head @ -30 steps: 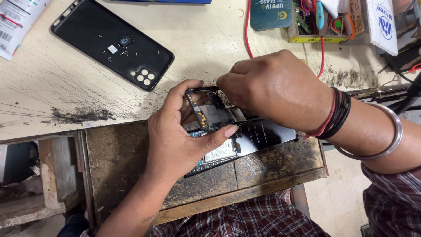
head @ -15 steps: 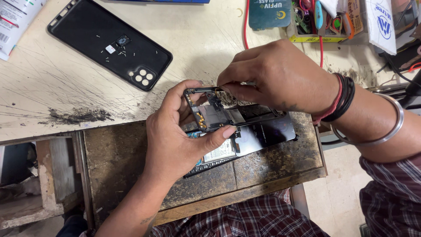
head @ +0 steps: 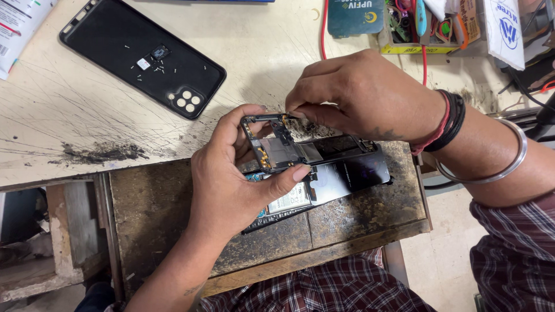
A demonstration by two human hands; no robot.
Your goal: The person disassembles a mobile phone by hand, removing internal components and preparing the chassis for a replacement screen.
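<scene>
My left hand [head: 231, 185] grips an opened smartphone [head: 341, 173] with its back removed, thumb across the body and fingers curled around the top frame. A black inner frame piece [head: 272, 144] with a camera cutout sits lifted at the phone's upper end. My right hand [head: 364, 95] pinches the top edge of that frame piece with its fingertips. The phone rests over a dark, worn wooden drawer board [head: 156, 208]. The phone's black back cover [head: 141, 55] lies on the scratched bench at the upper left, with tiny screws scattered on it.
A teal box [head: 355, 17] and a yellow tray of small tools [head: 425, 26] stand at the bench's far edge, with a red wire [head: 324, 29] beside them. A white package [head: 17, 26] lies at far left. Dark dust [head: 101, 153] marks the bench edge.
My right hand has moved up and right, drawing the frame piece's top edge away from the phone. My left hand keeps the same grip on the phone.
</scene>
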